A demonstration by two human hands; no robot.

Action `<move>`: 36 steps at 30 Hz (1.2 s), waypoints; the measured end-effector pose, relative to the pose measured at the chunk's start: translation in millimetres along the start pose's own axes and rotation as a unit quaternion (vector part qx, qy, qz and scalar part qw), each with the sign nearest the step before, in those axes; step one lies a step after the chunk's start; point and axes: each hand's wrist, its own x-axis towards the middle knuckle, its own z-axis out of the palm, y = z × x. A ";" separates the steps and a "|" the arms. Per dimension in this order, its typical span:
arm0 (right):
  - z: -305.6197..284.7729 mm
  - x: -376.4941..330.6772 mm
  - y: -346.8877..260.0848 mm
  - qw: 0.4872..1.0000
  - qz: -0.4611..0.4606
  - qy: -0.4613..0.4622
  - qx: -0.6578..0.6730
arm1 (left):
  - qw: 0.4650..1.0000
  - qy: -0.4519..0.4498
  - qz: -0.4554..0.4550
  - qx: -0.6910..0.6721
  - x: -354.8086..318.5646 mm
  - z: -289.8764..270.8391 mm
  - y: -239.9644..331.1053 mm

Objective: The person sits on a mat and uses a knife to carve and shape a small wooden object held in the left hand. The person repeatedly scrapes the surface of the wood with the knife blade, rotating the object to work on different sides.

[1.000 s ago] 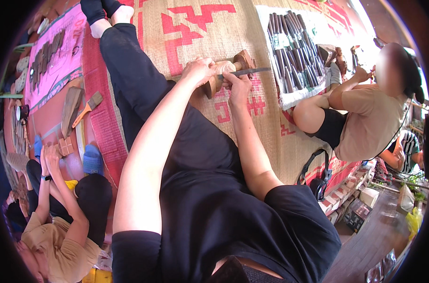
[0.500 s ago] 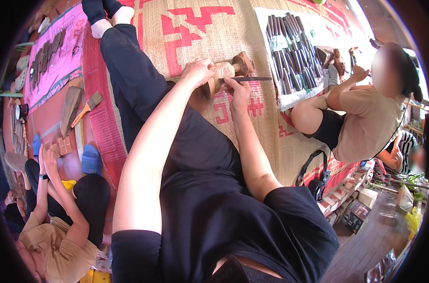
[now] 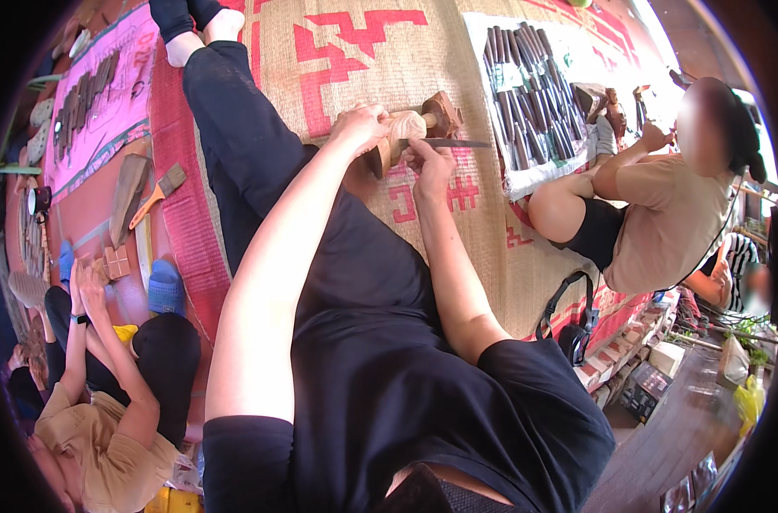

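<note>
I sit on a woven mat (image 3: 338, 51) with my legs stretched out. My left hand (image 3: 361, 128) grips a pale wooden carving (image 3: 403, 130) that rests on my thigh, its darker square base (image 3: 441, 113) pointing away from me. My right hand (image 3: 430, 160) is closed around a carving chisel (image 3: 454, 143), whose metal blade sticks out to the right while its tip meets the wood. Both forearms reach up from the lower edge.
A white cloth (image 3: 526, 94) at the right holds several dark chisels in rows. A person in a tan shirt (image 3: 671, 214) sits beside it. Another seated person (image 3: 90, 410) is at the lower left. A brush (image 3: 160, 190) and a pink cloth with tools (image 3: 98, 94) lie left.
My hands and the carving have stayed in nearly the same place; the right hand has shifted slightly along the wood with the chisel.
</note>
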 end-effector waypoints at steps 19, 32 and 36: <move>-2.8 -11.3 -3.7 0.997 -0.008 -0.081 -0.019 | 0.999 -0.015 0.001 -0.029 4.8 -1.2 -5.7; -13.0 -4.6 10.3 0.995 0.067 -0.030 0.062 | 0.999 0.012 0.020 -0.038 11.2 9.8 -13.2; -11.9 -7.1 1.8 0.998 0.035 -0.034 0.044 | 1.000 0.003 0.013 -0.006 4.4 0.4 -3.3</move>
